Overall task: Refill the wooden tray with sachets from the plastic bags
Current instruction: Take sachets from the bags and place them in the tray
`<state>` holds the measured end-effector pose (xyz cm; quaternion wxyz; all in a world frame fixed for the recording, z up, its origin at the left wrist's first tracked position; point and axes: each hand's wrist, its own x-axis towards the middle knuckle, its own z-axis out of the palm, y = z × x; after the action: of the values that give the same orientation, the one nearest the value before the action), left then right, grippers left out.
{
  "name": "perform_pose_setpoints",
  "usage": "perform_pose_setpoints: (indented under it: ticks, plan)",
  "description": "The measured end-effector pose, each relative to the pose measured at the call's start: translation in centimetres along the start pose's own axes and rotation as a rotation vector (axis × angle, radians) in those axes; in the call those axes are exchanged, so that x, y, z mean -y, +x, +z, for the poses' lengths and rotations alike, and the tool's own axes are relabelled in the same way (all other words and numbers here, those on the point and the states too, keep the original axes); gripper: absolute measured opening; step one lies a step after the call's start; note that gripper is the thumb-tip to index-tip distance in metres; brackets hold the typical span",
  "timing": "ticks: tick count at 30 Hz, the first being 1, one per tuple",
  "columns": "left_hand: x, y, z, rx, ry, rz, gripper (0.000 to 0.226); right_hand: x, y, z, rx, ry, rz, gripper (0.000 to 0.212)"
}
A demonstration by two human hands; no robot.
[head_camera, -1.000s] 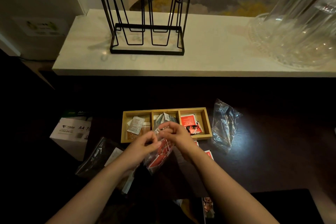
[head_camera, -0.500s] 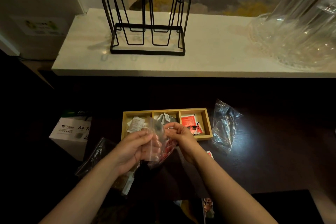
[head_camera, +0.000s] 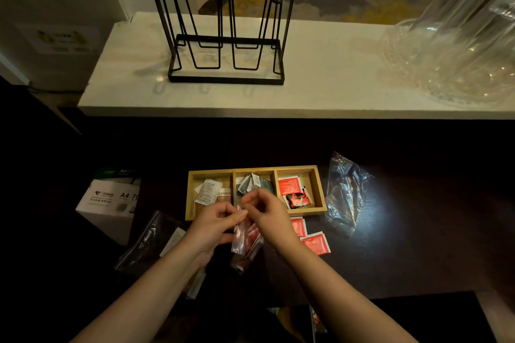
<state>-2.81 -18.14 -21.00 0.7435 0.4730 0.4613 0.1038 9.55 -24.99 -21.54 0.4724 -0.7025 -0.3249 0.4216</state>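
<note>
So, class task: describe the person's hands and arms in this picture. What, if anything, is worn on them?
Both arms are bare from the lower edge of the picture to the fingers: no sleeves, gloves or watch show. The left hand and the right hand show no rings or markings that can be made out; the dim light hides finer detail such as nails.

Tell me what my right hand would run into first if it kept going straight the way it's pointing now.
Probably the left hand. The right hand points leftward, both hands pinching the top of the plastic bag between them. Depth is hard to judge; it might instead pass over the wooden tray.
</note>
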Motion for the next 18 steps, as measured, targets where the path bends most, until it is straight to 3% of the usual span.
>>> perform_pose_setpoints:
  ticks: [3,7,13,18]
  plan:
    - [0.24,0.2,-0.04,-0.041,0.178,0.038,0.021,0.65,-0.14,-0.41,0.071,0.239,0.179,0.005]
    - [0.61,0.45,0.3,-0.105,0.347,0.077,0.021,0.65,-0.11,-0.34,0.103,0.106,0.226,0.014]
    - [0.01,0.06,0.02,-0.05,0.277,0.048,0.021,0.3,-0.25,-0.6,0.095,0.293,0.293,0.007]
    - [0.15,-0.33,0.08,-0.023,0.221,0.022,0.018,0.26,-0.28,-0.55,0.122,0.263,0.34,0.013]
